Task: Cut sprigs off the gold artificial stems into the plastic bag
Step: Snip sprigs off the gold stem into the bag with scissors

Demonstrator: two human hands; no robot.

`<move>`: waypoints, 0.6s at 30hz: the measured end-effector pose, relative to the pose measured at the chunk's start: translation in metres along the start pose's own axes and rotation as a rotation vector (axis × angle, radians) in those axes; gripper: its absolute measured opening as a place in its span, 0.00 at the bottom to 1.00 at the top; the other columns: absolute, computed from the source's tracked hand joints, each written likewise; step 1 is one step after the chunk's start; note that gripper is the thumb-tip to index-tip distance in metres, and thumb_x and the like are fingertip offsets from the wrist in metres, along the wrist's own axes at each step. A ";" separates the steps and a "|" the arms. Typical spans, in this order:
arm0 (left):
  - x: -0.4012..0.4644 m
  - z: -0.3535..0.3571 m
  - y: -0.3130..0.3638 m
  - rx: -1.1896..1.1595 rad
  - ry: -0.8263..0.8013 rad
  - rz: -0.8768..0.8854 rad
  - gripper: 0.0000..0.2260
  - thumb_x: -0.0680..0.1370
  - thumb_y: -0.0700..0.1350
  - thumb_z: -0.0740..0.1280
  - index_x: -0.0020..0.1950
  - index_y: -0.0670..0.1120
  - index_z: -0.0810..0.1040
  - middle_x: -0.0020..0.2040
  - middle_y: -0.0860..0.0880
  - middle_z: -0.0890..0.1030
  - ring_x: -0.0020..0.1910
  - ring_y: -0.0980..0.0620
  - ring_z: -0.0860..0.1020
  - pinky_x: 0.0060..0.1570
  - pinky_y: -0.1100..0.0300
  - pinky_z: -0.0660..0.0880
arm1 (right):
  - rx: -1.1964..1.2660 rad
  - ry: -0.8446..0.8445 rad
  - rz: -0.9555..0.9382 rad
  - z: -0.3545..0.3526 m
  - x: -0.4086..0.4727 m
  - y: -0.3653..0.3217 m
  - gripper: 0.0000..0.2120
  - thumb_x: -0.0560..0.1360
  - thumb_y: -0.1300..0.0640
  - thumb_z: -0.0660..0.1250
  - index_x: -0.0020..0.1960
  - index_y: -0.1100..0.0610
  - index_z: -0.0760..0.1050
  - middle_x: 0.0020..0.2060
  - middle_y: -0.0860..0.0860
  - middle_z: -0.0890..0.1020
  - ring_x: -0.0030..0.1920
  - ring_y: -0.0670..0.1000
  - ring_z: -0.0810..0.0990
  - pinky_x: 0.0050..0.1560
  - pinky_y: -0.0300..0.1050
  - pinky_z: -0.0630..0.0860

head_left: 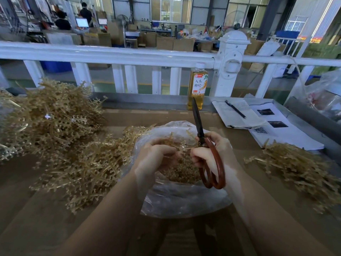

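left hand [155, 154]: fingers pinch a gold stem [177, 143] over the bag [175, 200]
right hand [212, 154]: fingers grip scissors [200, 130], blades up

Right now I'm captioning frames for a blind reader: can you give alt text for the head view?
Over an open plastic bag of gold sprigs, the left hand holds a gold stem while the right hand grips red-handled scissors, blades closed and pointing up. Gold stem piles lie on both sides.
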State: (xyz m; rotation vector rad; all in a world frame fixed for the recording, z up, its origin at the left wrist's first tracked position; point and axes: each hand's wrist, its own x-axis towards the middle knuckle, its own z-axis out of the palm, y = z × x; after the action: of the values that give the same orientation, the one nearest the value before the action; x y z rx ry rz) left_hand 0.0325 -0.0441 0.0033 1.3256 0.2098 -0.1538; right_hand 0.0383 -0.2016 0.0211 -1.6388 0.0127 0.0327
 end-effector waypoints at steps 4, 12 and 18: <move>-0.001 -0.011 0.007 -0.168 -0.241 -0.171 0.09 0.65 0.48 0.72 0.39 0.45 0.81 0.38 0.47 0.81 0.37 0.49 0.80 0.40 0.56 0.76 | -0.147 -0.036 -0.028 0.000 -0.006 -0.005 0.15 0.68 0.73 0.69 0.53 0.63 0.75 0.21 0.51 0.77 0.21 0.47 0.75 0.23 0.37 0.72; 0.003 -0.031 0.021 0.111 -0.387 -0.166 0.13 0.65 0.48 0.71 0.48 0.46 0.86 0.49 0.47 0.84 0.48 0.47 0.82 0.53 0.51 0.77 | -0.282 -0.006 -0.086 0.002 -0.005 -0.003 0.15 0.70 0.69 0.71 0.54 0.59 0.76 0.25 0.51 0.78 0.22 0.44 0.76 0.23 0.36 0.73; 0.005 -0.024 0.025 0.234 -0.324 -0.095 0.14 0.68 0.40 0.72 0.52 0.38 0.78 0.45 0.42 0.84 0.43 0.46 0.82 0.47 0.53 0.79 | -0.275 0.001 -0.113 0.002 -0.007 -0.002 0.13 0.73 0.65 0.72 0.53 0.54 0.74 0.34 0.52 0.80 0.24 0.42 0.77 0.25 0.32 0.73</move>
State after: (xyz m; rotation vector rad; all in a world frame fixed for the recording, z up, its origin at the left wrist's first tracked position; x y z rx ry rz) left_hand 0.0417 -0.0150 0.0203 1.5017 -0.0224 -0.4815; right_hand 0.0316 -0.1994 0.0231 -1.9118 -0.0870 -0.0558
